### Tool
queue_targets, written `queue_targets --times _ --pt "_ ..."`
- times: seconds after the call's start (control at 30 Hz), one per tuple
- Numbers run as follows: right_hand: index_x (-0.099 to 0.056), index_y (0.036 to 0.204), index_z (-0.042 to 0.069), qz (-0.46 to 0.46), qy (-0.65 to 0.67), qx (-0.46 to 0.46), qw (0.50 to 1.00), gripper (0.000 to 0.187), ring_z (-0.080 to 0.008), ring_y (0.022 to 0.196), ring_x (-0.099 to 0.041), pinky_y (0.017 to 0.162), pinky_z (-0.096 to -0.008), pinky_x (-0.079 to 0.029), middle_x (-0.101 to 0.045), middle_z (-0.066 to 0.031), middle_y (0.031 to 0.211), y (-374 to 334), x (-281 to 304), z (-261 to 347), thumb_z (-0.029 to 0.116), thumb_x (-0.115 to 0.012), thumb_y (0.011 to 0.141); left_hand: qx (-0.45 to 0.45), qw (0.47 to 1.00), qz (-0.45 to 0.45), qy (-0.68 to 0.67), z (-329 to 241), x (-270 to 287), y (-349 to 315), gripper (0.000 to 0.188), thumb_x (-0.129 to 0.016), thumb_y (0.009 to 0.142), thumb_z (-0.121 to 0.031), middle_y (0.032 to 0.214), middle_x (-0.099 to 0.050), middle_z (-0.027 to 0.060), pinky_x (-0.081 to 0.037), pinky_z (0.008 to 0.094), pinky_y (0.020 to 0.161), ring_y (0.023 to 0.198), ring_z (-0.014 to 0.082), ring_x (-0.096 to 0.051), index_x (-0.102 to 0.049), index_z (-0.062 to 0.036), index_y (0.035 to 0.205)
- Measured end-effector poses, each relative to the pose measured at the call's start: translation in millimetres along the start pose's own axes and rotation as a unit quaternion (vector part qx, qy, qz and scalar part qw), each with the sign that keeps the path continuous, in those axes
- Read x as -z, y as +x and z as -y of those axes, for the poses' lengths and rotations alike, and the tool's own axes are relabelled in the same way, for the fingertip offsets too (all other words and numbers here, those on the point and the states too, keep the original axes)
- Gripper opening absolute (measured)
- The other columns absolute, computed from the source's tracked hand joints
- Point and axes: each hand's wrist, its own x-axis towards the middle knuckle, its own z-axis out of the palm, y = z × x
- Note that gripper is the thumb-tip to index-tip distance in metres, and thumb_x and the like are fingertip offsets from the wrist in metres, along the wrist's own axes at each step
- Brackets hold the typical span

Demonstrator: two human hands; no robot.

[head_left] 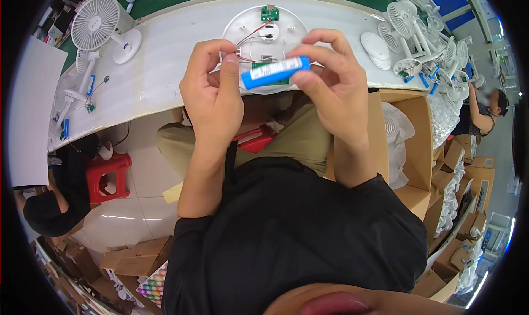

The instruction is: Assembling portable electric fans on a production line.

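A blue cylindrical battery cell (274,72) with a white label is held level between both hands, just above the bench edge. My left hand (212,92) pinches its left end with thumb and fingers. My right hand (333,81) grips its right end. Behind the battery lies a round white fan base (242,25), open side up, with a small green circuit board (269,13) at its far rim and red and black wires (250,36) running toward the battery. A second green board under the battery is mostly hidden.
White desk fans (102,25) stand at the bench's left, more fan parts (410,25) and white covers (376,47) at the right. A cardboard box (410,144) of bagged parts sits right of my knees. A red stool (107,174) and another person are lower left.
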Motion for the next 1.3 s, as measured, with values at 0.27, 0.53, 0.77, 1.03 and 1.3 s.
queue_targets --times 0.27,0.53,0.77,1.03,1.3 --pt "-0.070 0.098 0.001 -0.147 -0.107 0.040 0.983 0.016 -0.0114 0.070 -0.053 0.062 -0.0192 -0.043 -0.063 -0.0073 0.094 15 -18 -10 0.000 -0.069 0.081 -0.010 1.000 0.002 -0.003 0 -2 1 0.013 -0.053 0.091 0.000 0.089 -0.060 0.0067 -0.040 0.0189 0.056 0.069 0.0084 -0.048 -0.058 -0.0031 0.102" --pt "-0.069 0.093 0.001 -0.111 0.016 0.054 0.992 0.014 -0.0129 0.076 -0.055 0.068 -0.0208 -0.046 -0.066 -0.0085 0.092 38 -15 -40 0.002 -0.072 0.079 -0.006 1.000 -0.011 -0.016 3 0 0 0.019 -0.052 0.091 0.001 0.092 -0.061 0.0073 -0.043 0.0196 0.062 0.074 0.0101 -0.052 -0.059 -0.0020 0.109" --pt "-0.069 0.096 0.001 -0.044 0.125 -0.050 0.990 0.012 -0.0134 0.088 -0.055 0.080 -0.0219 -0.045 -0.063 -0.0093 0.096 34 -10 -34 0.001 -0.070 0.084 -0.011 0.999 0.039 0.034 8 14 5 0.023 -0.056 0.091 -0.001 0.100 -0.063 0.0086 -0.046 0.0199 0.071 0.080 0.0119 -0.056 -0.060 -0.0008 0.114" --pt "-0.066 0.117 0.003 -0.223 -0.127 0.053 0.965 0.027 -0.0169 0.096 -0.060 0.084 -0.0268 -0.047 -0.065 -0.0098 0.111 47 51 -73 0.010 -0.060 0.091 0.047 0.993 0.051 0.098 -6 59 16 0.023 -0.059 0.090 0.001 0.098 -0.065 0.0100 -0.047 0.0201 0.072 0.078 0.0114 -0.057 -0.060 -0.0003 0.113" --pt "-0.046 0.135 0.003 -0.396 -0.595 -0.228 0.661 0.059 -0.0370 0.112 -0.053 0.096 -0.0426 -0.043 -0.054 -0.0218 0.125 51 187 -174 0.024 -0.067 0.084 0.029 0.998 0.020 0.052 8 64 9 0.022 -0.056 0.091 0.002 0.090 -0.064 0.0087 -0.045 0.0181 0.067 0.072 0.0100 -0.055 -0.059 -0.0004 0.113"
